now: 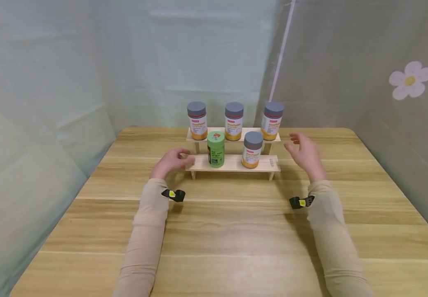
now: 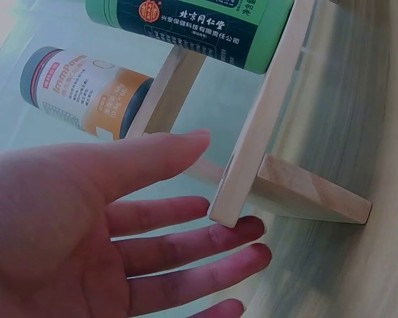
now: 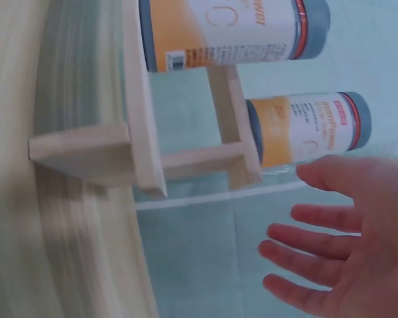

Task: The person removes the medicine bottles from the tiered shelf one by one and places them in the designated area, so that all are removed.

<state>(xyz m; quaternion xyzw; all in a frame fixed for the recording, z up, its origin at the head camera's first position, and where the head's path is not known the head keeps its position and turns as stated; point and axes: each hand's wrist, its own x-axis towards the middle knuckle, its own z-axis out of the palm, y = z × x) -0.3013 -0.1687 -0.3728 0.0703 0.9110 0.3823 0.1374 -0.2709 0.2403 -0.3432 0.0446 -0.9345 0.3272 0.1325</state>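
Note:
A two-tier wooden rack stands on the table. On its lower tier are a green bottle at the left and an orange-and-white bottle with a grey lid at the right. The left hand is at the lower tier's left end, fingers extended around the board's end in the left wrist view; contact is hard to tell. To the right of the rack, the right hand hovers with spread, relaxed fingers and holds nothing. In the right wrist view its thumb is near an upper-tier bottle, apart from it.
Three matching grey-lidded bottles line the upper tier: left, middle and right. The wood-grain table extends toward the person. Behind it hangs a pale curtain, with a flower-printed sheet at the right.

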